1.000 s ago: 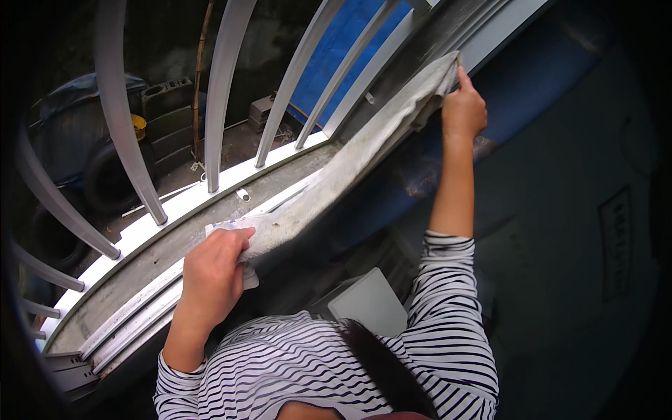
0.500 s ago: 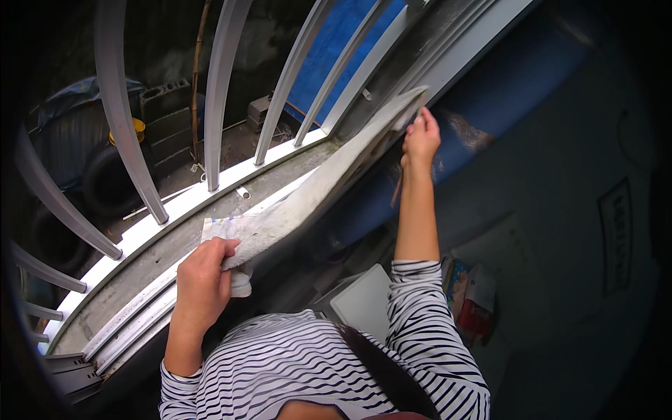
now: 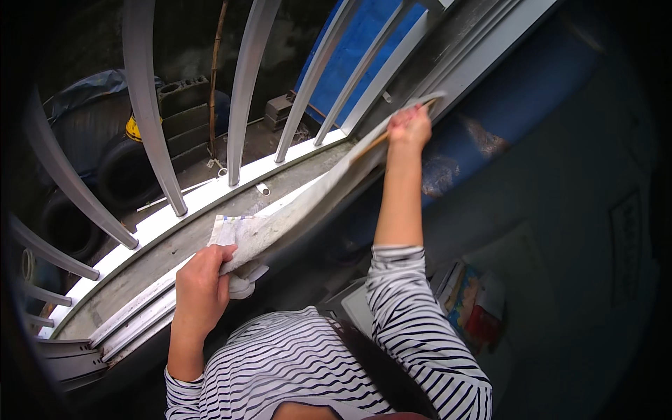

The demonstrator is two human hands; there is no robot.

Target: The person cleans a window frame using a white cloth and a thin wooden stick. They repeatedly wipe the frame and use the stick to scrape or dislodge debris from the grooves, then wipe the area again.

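Observation:
A whitish, stained cloth (image 3: 294, 213) stretches on a slant along the window sill. My left hand (image 3: 201, 283) is closed on its near end, with a bunched fold hanging below the fingers. At the far end, my right hand (image 3: 409, 126) is closed around a thin wooden stick (image 3: 373, 145), which lies along the cloth's upper edge. The cloth's far corner is beside the right-hand fingers, blurred by motion; whether they also grip it, I cannot tell.
White window bars (image 3: 248, 91) curve up beyond the grey sill (image 3: 168, 262), with the white sliding track (image 3: 136, 322) on the near side. Outside are tires (image 3: 129, 171) and concrete blocks (image 3: 183, 115). A dark blue padded surface (image 3: 518, 105) runs along the right.
My right hand has moved slightly left, and the stick has swung from pointing down to lying along the cloth. My left hand keeps its grip. The view has shifted a little.

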